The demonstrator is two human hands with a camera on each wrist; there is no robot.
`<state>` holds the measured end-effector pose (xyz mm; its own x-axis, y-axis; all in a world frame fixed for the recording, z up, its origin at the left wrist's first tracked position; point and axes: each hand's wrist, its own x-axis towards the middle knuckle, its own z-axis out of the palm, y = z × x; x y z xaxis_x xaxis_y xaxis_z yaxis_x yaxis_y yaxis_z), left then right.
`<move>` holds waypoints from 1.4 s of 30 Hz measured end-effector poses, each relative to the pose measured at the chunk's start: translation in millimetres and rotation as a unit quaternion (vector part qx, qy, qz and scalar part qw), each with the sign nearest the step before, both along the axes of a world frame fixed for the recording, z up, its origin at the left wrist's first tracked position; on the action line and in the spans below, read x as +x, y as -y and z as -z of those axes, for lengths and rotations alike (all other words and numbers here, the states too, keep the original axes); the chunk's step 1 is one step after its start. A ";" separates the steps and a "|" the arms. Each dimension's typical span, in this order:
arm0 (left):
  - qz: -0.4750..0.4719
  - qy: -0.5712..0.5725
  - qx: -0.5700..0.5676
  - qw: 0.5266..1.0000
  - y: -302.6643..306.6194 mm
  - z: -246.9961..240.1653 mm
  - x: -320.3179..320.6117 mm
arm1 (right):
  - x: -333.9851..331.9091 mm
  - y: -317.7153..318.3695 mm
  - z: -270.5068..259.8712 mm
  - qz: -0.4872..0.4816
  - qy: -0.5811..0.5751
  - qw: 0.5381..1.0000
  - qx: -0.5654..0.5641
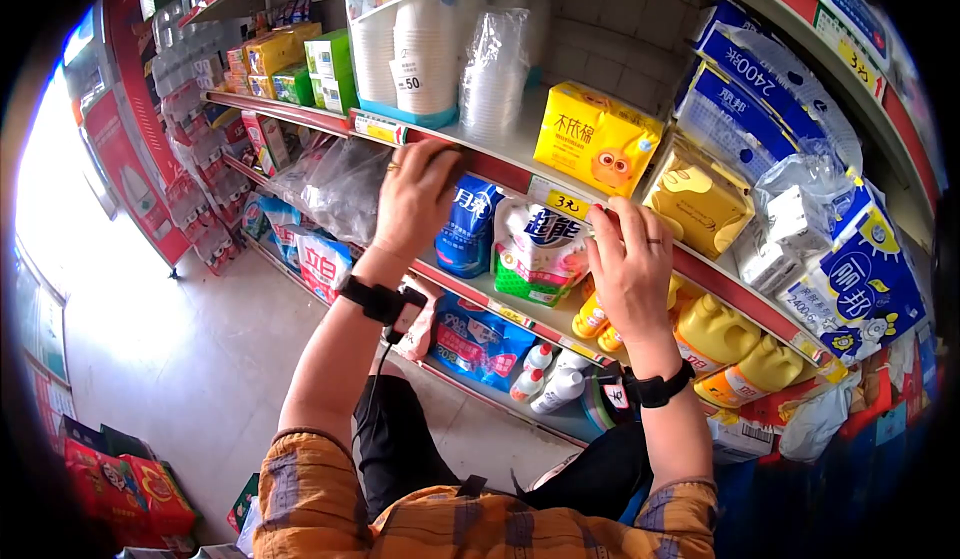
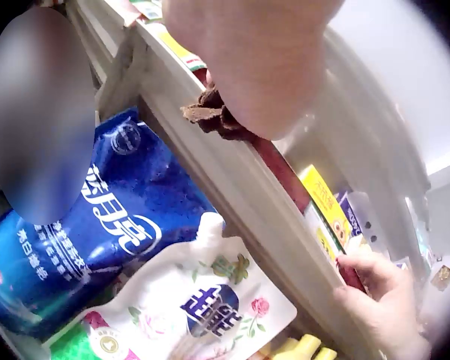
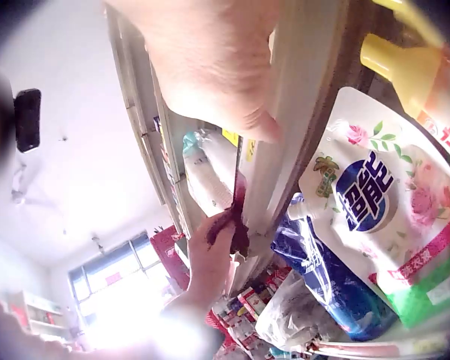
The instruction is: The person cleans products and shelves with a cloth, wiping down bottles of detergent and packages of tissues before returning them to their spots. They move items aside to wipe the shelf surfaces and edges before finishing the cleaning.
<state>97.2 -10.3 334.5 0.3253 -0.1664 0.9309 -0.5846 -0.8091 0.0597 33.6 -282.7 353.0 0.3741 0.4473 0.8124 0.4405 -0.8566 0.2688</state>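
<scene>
A crumpled dark brown cloth [image 2: 214, 116] is gripped in my left hand [image 1: 420, 194], which is at the front edge of the middle shelf. In the right wrist view the cloth [image 3: 238, 229] lies against the shelf edge. Farther right along that edge, my right hand [image 1: 632, 264] has its thumb and fingers around the red price strip [image 2: 351, 276], beside a yellow price tag [image 1: 567, 202]. Above the hands sits a yellow tissue pack [image 1: 600, 139]. Below them stand a blue detergent pouch [image 1: 468, 229] and a white and green detergent pouch [image 1: 540, 254].
Stacked paper cups [image 1: 410, 59] and clear plastic cups [image 1: 495, 74] stand on the shelf. Blue tissue packs [image 1: 850, 289] fill the right end, above yellow bottles [image 1: 750, 369]. A clear plastic bag [image 1: 335, 189] hangs at left. Red packages [image 1: 130, 489] sit on the floor.
</scene>
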 end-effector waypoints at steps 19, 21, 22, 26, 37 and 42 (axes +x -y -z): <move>-0.070 -0.059 -0.013 0.996 -8.0 1.8 -1.5 | 20.1 3.1 11.0 -0.025 0.055 0.998 0.024; -0.035 -0.057 -0.061 0.996 -2.6 3.0 3.2 | 20.5 2.1 12.5 -0.030 0.060 0.997 0.027; -0.013 -0.062 -0.068 0.996 4.6 2.6 2.0 | 20.2 2.0 12.6 -0.026 0.058 0.998 0.029; 0.109 -0.052 0.000 0.993 44.0 0.7 -21.8 | 18.8 1.8 11.6 -0.031 0.050 0.998 0.032; -0.065 -0.044 -0.019 0.997 -9.3 5.0 3.6 | 17.6 1.9 11.8 -0.037 0.045 0.998 0.034; 0.061 -0.049 0.014 0.997 43.6 3.2 -20.4 | 19.1 0.4 12.6 -0.040 0.055 0.997 0.044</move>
<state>76.9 -53.9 331.3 0.3898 -0.2351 0.8904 -0.6709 -0.7348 0.0997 52.7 -283.1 340.4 0.2458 0.3978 0.8840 0.4805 -0.8420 0.2453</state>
